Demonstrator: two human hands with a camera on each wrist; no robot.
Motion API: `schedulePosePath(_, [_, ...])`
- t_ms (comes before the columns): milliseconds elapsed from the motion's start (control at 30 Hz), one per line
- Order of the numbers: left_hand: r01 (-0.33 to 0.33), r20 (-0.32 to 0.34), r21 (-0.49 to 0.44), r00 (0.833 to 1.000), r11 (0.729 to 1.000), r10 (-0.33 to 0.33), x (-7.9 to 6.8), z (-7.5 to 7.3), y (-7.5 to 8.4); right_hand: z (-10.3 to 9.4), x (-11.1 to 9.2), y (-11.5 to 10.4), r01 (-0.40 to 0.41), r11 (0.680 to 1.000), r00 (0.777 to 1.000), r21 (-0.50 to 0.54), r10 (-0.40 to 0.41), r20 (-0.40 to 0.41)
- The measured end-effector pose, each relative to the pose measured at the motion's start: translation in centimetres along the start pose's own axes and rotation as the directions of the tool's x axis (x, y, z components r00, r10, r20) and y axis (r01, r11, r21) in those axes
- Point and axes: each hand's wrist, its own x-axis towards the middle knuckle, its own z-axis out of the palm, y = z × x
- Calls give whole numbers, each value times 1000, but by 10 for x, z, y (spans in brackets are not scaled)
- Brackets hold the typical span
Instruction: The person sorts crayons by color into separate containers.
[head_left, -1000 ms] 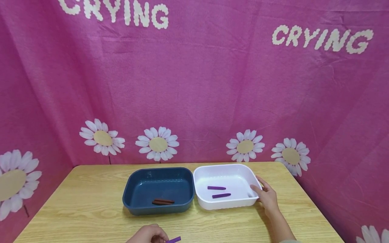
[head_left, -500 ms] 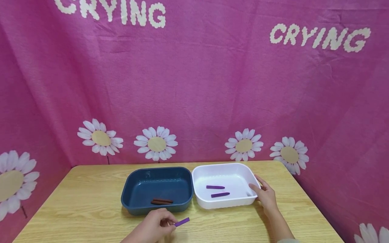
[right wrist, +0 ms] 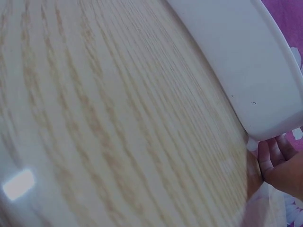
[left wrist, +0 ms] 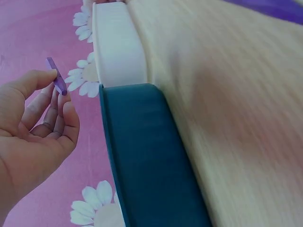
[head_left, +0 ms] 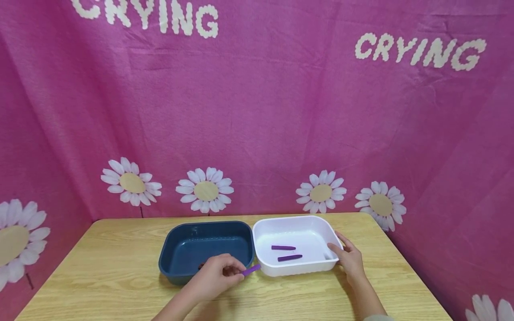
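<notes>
My left hand point(head_left: 217, 276) pinches a purple crayon point(head_left: 251, 269) between thumb and fingertips, just in front of where the two plastic tubs meet. In the left wrist view the crayon point(left wrist: 57, 78) slants up from the fingertips. My right hand point(head_left: 350, 262) grips the right end of the white tub point(head_left: 297, 269), thumb over the rim and fingers along the outside. Inside that tub lie two purple crayons point(head_left: 289, 257), apart from each other. The dark blue tub point(head_left: 188, 250) stands to its left; a brown stick point(head_left: 201, 265) in it is mostly hidden by my left hand.
Both tubs stand side by side towards the back of a light wooden table point(head_left: 120, 249). A pink cloth point(head_left: 257, 111) with daisies and lettering hangs behind the table and along its sides.
My left hand has moved up and to the right with the purple crayon, from the table's front edge to the tubs. The right hand keeps its grip on the white tub.
</notes>
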Motion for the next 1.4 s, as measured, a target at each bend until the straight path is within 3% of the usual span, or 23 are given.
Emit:
schedulePosePath(233, [0, -29, -26, 1000, 1000, -1, 14, 0, 5, 3, 0, 0, 20, 999, 999, 28, -19, -29])
schedulePosePath(433, [-3, -22, -81, 1000, 997, 1, 27, 4, 6, 2, 0, -1, 8, 1000, 1000, 16, -8, -7])
schedulePosePath(833, [-42, -58, -105, 998, 994, 37, 60, 22, 10, 2, -2, -4, 1, 1000, 1000, 10, -1, -6])
schedulePosePath(1000, [-26, -53, -135, 998, 990, 18, 70, 28, 11, 1, -1, -1, 15, 1000, 1000, 4, -15, -15])
schedulePosePath(1233, [-43, -65, -141, 997, 989, 34, 81, 36, 12, 2, 8, 10, 13, 997, 999, 82, -10, -45])
schedulePosePath(1400, [-46, -73, -131, 997, 990, 37, 89, 42, 15, 3, 3, 5, 49, 996, 998, 77, -46, -39])
